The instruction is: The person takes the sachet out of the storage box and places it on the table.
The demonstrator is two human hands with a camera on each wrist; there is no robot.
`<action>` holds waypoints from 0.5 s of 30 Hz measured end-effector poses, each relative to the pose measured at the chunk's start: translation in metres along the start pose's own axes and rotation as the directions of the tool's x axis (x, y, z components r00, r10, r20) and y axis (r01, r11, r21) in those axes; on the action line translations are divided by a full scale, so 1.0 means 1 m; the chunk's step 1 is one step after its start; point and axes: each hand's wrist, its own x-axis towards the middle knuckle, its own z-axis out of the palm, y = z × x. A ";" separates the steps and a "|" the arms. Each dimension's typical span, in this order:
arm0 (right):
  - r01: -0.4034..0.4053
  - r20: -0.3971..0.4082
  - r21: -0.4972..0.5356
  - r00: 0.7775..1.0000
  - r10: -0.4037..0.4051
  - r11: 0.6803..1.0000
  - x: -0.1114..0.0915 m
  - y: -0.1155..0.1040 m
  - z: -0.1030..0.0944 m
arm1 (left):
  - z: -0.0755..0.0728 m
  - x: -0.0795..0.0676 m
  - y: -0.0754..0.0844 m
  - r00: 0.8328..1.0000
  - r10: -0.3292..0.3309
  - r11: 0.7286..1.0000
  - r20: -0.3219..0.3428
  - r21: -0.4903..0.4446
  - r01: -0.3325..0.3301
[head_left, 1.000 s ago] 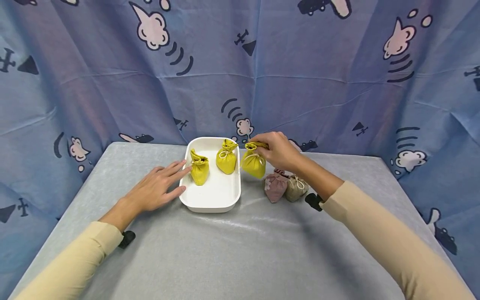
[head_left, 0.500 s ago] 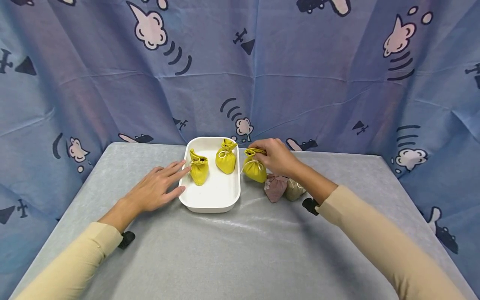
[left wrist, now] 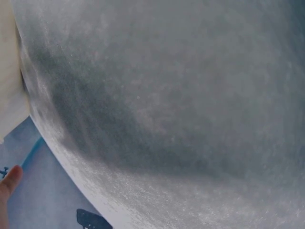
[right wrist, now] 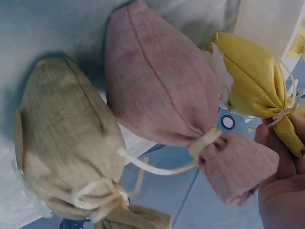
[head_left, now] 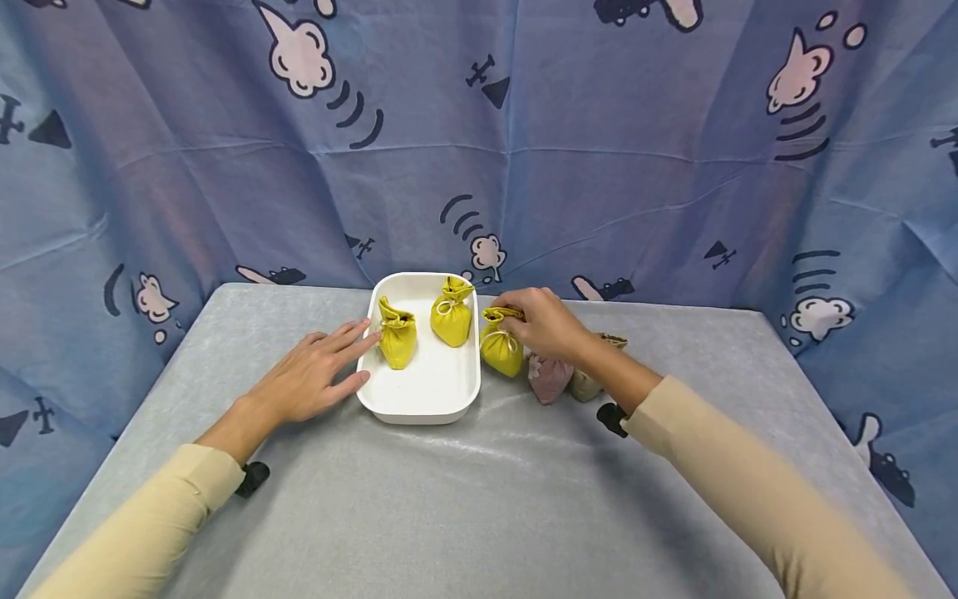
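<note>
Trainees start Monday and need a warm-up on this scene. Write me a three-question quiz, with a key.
1. How many yellow drawstring pouches are inside the white tray?

2. Fill in the colour: in the right wrist view, the pink drawstring pouch is between a yellow drawstring pouch and a ____ one.

3. True or false: the right hand grips the pink drawstring pouch.

Key:
1. Two.
2. Tan.
3. False; the right hand pinches a yellow drawstring pouch near its neck, outside the white tray.
</note>
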 end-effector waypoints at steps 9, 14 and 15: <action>-0.037 0.147 -0.047 0.988 0.043 0.998 0.000 0.006 0.001 | 0.000 0.000 -0.001 1.000 0.002 1.000 -0.006 -0.001 -0.002; -0.027 0.151 -0.024 0.988 0.030 0.999 0.000 0.006 -0.001 | 0.000 -0.001 -0.001 1.000 0.009 1.000 -0.015 -0.005 -0.009; -0.025 0.151 -0.020 0.988 0.028 0.999 0.000 0.006 -0.001 | 0.000 -0.001 -0.001 1.000 0.010 1.000 -0.016 -0.006 -0.010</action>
